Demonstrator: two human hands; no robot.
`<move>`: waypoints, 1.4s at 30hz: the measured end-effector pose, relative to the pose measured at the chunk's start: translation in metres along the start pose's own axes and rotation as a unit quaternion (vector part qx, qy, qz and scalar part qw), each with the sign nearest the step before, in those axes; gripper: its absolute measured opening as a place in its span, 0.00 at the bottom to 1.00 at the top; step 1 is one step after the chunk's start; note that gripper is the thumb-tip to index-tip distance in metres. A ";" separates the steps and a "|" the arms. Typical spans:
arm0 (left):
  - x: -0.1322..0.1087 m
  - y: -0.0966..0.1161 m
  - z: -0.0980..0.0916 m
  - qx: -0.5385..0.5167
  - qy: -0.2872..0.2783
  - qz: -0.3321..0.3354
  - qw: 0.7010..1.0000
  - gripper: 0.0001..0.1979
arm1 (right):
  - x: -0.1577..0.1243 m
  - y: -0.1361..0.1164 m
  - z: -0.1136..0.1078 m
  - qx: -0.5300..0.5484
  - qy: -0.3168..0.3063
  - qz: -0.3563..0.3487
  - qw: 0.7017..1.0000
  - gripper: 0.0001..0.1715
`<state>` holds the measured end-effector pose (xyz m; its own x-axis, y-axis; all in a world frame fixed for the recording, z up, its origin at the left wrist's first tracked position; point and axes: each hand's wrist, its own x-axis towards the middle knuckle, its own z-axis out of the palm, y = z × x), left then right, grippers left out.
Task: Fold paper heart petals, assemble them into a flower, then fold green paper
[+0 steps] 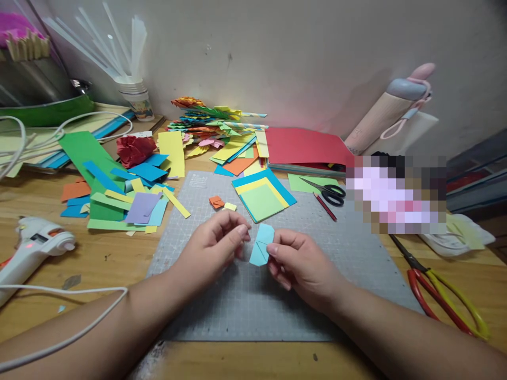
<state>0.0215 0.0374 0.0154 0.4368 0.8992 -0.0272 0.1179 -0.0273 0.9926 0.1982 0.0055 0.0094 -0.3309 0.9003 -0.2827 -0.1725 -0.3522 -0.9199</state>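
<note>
My right hand [303, 264] pinches a folded light-blue piece of paper [260, 247] by its right edge, thumb in front. The paper has slanted corners and crease lines, and it is held above the grey cutting mat [222, 311]. Just left of the paper, apart from it, my left hand [222, 237] is closed, thumb against curled fingers, with nothing visible in it. Beyond my left hand lie a small folded orange paper [216, 202] and a small yellow one [230, 207]. Farther back is a stack of square papers [264, 198], green on top of yellow and blue.
Black scissors [335, 194] and a dark red pencil [325, 207] lie at the mat's back right. Red-and-yellow-handled scissors [439, 295] rest at right. A glue gun [39, 243] with its white cord, and coloured paper scraps [144, 208], are at left. A blurred patch [396, 195] hides something.
</note>
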 end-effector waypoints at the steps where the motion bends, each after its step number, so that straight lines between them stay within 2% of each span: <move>1: 0.000 0.001 0.001 -0.057 -0.034 -0.052 0.996 0.10 | 0.000 0.000 -0.001 -0.026 0.001 -0.011 1.000 0.16; 3: 0.001 0.002 0.002 -0.115 -0.088 -0.108 0.983 0.12 | -0.001 -0.001 -0.001 -0.088 0.001 -0.032 0.996 0.17; 4: 0.001 0.003 0.003 -0.125 -0.096 -0.115 0.981 0.12 | -0.002 -0.002 0.000 -0.115 0.000 -0.042 0.992 0.17; 8: 0.001 0.005 0.002 -0.148 -0.093 -0.117 0.978 0.12 | -0.006 -0.003 0.001 -0.146 -0.019 -0.059 0.987 0.16; 15: 0.002 0.005 -0.001 -0.131 -0.106 -0.125 0.978 0.12 | -0.005 -0.005 0.000 -0.166 -0.016 -0.078 0.983 0.17; 23: -0.001 0.005 0.002 -0.130 -0.159 -0.130 0.970 0.14 | -0.008 -0.006 0.001 -0.190 -0.014 -0.117 0.975 0.21; 29: -0.002 0.004 0.000 -0.138 -0.156 -0.129 0.970 0.13 | -0.007 -0.008 -0.001 -0.216 -0.014 -0.127 0.968 0.19; 34: -0.003 0.002 0.001 -0.144 -0.185 -0.140 0.962 0.11 | -0.008 -0.009 -0.002 -0.221 -0.033 -0.122 0.967 0.22; 38: -0.002 0.002 0.001 -0.150 -0.211 -0.143 0.955 0.11 | -0.009 -0.006 -0.001 -0.176 -0.029 -0.073 0.981 0.19; 42: 0.000 0.002 -0.001 -0.168 -0.177 -0.151 0.958 0.13 | -0.006 -0.003 -0.001 -0.109 -0.037 -0.038 0.993 0.18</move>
<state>0.0210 0.0381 0.0175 0.7105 0.6372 -0.2984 0.0190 0.4066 0.9134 0.2016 0.0010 0.0133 -0.3923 0.8985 -0.1968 0.0023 -0.2130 -0.9771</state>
